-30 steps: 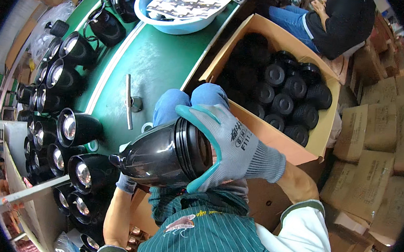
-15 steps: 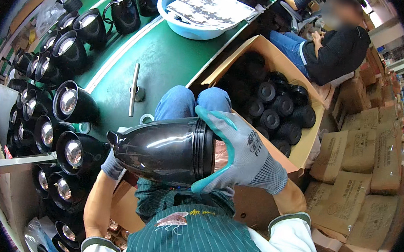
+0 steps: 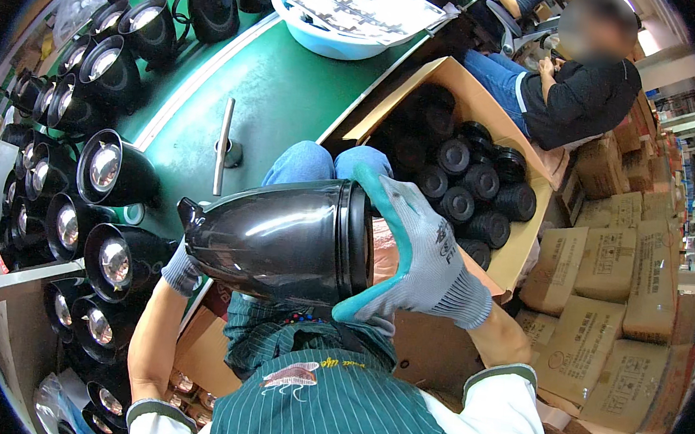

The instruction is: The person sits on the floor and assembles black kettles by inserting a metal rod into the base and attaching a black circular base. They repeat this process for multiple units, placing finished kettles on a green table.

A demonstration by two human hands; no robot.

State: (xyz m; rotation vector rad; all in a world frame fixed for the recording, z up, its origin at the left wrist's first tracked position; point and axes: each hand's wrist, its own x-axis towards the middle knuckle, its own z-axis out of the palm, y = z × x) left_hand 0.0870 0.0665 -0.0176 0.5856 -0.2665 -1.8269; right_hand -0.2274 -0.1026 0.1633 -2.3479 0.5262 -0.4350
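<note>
A glossy black jug body [image 3: 271, 239] lies sideways across my lap, its spout end to the left and its wide ringed end to the right. My left hand [image 3: 183, 270], in a grey glove, supports the spout end from below; its fingers are mostly hidden behind the jug. My right hand [image 3: 423, 252], in a grey glove with teal palm coating, spans the ringed end, thumb and fingers on opposite sides of its rim. Past that end, a pinkish patch [image 3: 384, 249] shows inside the right hand's curve; I cannot tell what it is.
A cardboard box [image 3: 528, 233] of round black ribbed parts [image 3: 480, 181] stands ahead right. Several black jugs with shiny insides [image 3: 116, 261] line the left. On the green table [image 3: 284, 87] are a metal rod on a stand [image 3: 223, 148] and a blue basin [image 3: 337, 47]. A person [image 3: 581, 97] sits beyond.
The jug has risen slightly and its ringed end has turned, so the threads seen before no longer show plainly. My right hand has shifted with it. The whole view has moved a little.
</note>
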